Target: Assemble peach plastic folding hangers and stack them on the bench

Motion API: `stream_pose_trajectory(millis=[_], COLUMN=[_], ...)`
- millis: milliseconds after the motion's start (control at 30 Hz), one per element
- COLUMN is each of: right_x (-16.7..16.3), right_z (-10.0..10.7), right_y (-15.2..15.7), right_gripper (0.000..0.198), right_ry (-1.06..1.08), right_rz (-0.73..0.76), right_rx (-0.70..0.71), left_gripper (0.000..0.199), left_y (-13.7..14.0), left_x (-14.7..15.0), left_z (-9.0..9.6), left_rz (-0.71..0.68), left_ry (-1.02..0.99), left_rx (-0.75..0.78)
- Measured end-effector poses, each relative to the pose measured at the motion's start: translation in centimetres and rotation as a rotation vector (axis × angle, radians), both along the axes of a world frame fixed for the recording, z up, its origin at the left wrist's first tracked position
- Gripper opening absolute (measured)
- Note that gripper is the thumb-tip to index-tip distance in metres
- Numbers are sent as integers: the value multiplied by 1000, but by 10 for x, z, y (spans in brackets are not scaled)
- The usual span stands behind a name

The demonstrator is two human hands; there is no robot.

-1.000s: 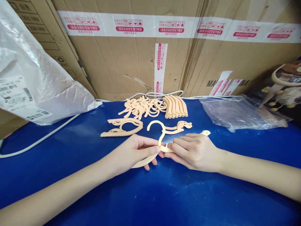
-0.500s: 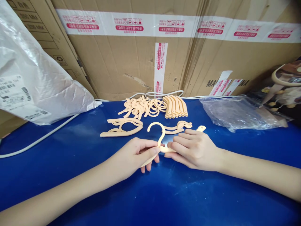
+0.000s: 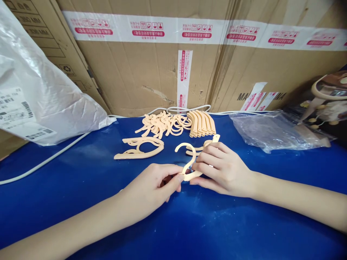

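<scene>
I have a cream hanger (image 3: 192, 176) in both hands, over the middle of the blue table (image 3: 189, 224). My left hand (image 3: 153, 182) pinches it where the hook starts. My right hand (image 3: 225, 171) curls closed around one arm. Farther back, a pile of hooks (image 3: 159, 126) sits beside some curved sticks (image 3: 202, 124).

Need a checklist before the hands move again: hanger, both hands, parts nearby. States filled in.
1. Left hand on hanger: ok, thumb and fingers pinch it at the hook's base.
2. Right hand on hanger: ok, fingers over one arm, whose tip sticks out beyond them.
3. Hook's curved end free of fingers: ok.
4. Joint at the hook's base fully visible: not ok, left hand partly covers it.
5. Right hand off the part behind it: cannot tell, they overlap in view.
6. Loose pile apart from both hands: ok.
</scene>
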State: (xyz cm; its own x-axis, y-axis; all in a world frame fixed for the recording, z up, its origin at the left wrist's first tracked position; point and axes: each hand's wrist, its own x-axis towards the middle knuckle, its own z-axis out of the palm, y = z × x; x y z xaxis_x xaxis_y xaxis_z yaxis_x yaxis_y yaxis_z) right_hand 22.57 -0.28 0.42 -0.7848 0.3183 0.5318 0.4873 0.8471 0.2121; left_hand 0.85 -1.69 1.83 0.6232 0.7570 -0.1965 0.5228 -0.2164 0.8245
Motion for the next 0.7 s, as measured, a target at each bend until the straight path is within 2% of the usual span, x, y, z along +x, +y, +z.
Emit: stream_pose_trajectory(millis=[167,367,700], right_x=[0,0,-1], right_z=[-1,0,-2], right_y=[2,1,1], right_gripper=[32,39,43], right_ry=[54,117,191], right_rz=[-47,-91,-114], right_rx=[-53,-56,-70], left_gripper=[36,25,24], left_y=[-1,-6,-5], left_x=[-2,-6,-10], left_z=[-1,-6,-11], left_rz=[-22,-88,-109], left_ry=[76,167,181], left_rx=[172,429,565])
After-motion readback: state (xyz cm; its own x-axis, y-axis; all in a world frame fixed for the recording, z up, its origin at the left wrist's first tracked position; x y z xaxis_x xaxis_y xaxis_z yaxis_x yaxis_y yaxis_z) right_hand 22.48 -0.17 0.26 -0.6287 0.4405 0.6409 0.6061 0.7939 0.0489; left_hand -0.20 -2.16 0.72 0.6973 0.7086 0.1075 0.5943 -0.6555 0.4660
